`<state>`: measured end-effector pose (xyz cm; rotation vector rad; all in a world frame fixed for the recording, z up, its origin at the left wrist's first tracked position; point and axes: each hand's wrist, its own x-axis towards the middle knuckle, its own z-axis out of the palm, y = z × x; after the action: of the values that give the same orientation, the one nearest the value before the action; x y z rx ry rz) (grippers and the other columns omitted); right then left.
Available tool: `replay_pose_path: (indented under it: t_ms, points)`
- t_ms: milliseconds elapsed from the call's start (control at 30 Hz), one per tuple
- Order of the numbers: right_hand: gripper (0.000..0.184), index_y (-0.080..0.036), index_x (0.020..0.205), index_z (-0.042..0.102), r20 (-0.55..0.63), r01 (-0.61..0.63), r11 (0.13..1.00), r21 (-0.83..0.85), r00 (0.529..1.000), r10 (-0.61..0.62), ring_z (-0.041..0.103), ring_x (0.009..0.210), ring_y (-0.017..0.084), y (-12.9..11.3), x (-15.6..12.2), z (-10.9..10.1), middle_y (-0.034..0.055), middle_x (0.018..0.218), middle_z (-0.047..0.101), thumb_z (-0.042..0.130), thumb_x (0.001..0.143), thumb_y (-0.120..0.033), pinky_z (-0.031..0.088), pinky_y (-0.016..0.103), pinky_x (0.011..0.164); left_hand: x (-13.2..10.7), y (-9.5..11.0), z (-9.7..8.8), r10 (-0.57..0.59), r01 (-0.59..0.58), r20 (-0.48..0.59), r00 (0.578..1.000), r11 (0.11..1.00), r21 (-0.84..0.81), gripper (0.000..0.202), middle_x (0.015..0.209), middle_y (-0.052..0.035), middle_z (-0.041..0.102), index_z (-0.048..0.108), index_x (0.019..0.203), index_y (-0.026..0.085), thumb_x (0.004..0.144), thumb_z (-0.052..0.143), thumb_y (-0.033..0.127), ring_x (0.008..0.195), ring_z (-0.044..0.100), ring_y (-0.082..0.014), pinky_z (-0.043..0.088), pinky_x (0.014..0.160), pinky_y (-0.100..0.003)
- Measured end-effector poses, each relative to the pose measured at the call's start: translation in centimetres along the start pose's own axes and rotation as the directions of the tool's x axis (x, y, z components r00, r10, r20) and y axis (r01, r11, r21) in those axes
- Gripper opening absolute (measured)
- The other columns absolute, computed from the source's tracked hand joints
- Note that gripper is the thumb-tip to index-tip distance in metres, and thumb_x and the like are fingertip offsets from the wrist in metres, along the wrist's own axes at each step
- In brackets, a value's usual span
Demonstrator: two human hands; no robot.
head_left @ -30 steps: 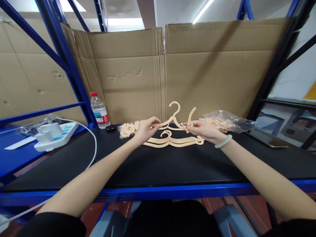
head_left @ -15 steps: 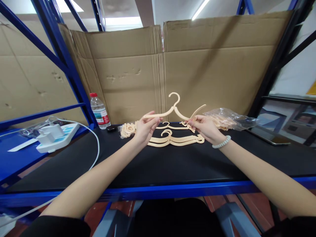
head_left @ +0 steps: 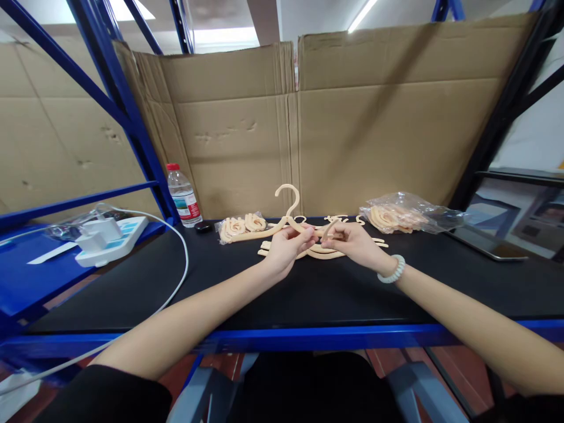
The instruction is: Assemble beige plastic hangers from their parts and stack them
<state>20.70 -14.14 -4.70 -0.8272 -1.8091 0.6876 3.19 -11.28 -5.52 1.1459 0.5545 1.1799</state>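
A beige hanger [head_left: 296, 202] is raised over the table, its hook pointing up. Its left arm reaches out toward the bagged pieces. My left hand [head_left: 286, 249] is closed around the hanger's right arm, just below the hook. Close beside it, my right hand [head_left: 356, 247], with a pale beaded bracelet at the wrist, pinches the hanger's right end, where a short curved strip [head_left: 330, 229] shows at the fingertips. My fingers partly hide that end. A stack of similar hangers [head_left: 326, 255] lies under my hands, partly covered by them, with more beige parts behind.
Clear bags of beige parts lie at the back left [head_left: 240, 226] and right [head_left: 392, 217]. A water bottle [head_left: 183, 200], a round black object [head_left: 203, 227] and a power strip [head_left: 112, 241] with a white cable are on the left. A tablet-like device [head_left: 489, 244] lies right; cardboard [head_left: 388, 129] stands behind.
My hands have come closer together and the hanger has moved down and left. My left hand has shifted from the hanger's left arm to its right arm.
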Motion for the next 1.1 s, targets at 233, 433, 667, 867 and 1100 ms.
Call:
replay_pose_path:
  t_ms: [233,433,667,867,1100]
  points:
    - [0.026,-0.017,0.064,0.057,-0.231,-0.087,0.992,0.094,0.967,0.107,0.054,0.071,0.013,0.1,-1.0,-2.1,0.0016,0.075,0.06,0.074,0.069,-0.036,0.044,0.029,0.066,0.3,0.0,-0.7,0.027,-0.023,-0.039,0.999,0.994,0.103,0.026,0.079,-0.0068,0.07,0.068,0.083,0.01,0.062,0.079,0.019,0.075,0.066,-0.0144,0.051,0.081,-0.03]
    - [0.03,-0.017,0.073,0.058,-0.125,-0.277,0.865,0.418,0.926,0.357,0.052,0.058,0.009,1.0,-1.8,-3.1,-0.0018,0.066,0.057,0.08,0.063,-0.034,0.043,0.023,0.055,0.0,-0.7,-0.9,0.061,-0.066,0.033,0.998,0.978,0.197,0.03,0.078,-0.0068,0.07,0.069,0.085,0.01,0.063,0.08,0.026,0.077,0.067,-0.0159,0.051,0.079,-0.029]
    - [0.026,-0.016,0.071,0.061,-0.013,-0.364,0.777,0.513,0.903,0.43,0.057,0.072,0.011,1.6,-1.5,-3.5,-0.0007,0.073,0.058,0.082,0.062,-0.029,0.049,0.027,0.073,0.1,-0.5,-1.1,0.101,-0.1,0.005,0.995,0.978,0.182,0.03,0.083,-0.008,0.071,0.069,0.086,0.011,0.063,0.079,0.027,0.08,0.067,-0.0167,0.051,0.083,-0.031]
    - [0.021,-0.016,0.076,0.06,0.176,-0.46,0.661,0.593,0.875,0.451,0.062,0.09,0.015,1.6,-1.6,-3.7,0.0026,0.086,0.063,0.076,0.07,-0.027,0.048,0.033,0.09,-0.2,-0.4,-0.8,0.154,-0.153,0.009,0.988,0.967,0.204,0.027,0.084,-0.007,0.071,0.07,0.082,0.011,0.062,0.079,0.026,0.079,0.067,-0.0168,0.051,0.084,-0.032]
    - [0.021,-0.016,0.075,0.056,0.211,-0.475,0.655,0.587,0.872,0.442,0.066,0.095,0.02,1.9,-1.8,-3.6,0.0045,0.085,0.064,0.074,0.073,-0.025,0.049,0.034,0.094,-0.5,-0.3,-0.6,0.175,-0.179,0.04,0.984,0.956,0.233,0.026,0.08,-0.0066,0.071,0.07,0.082,0.012,0.063,0.079,0.027,0.077,0.066,-0.0168,0.05,0.083,-0.033]
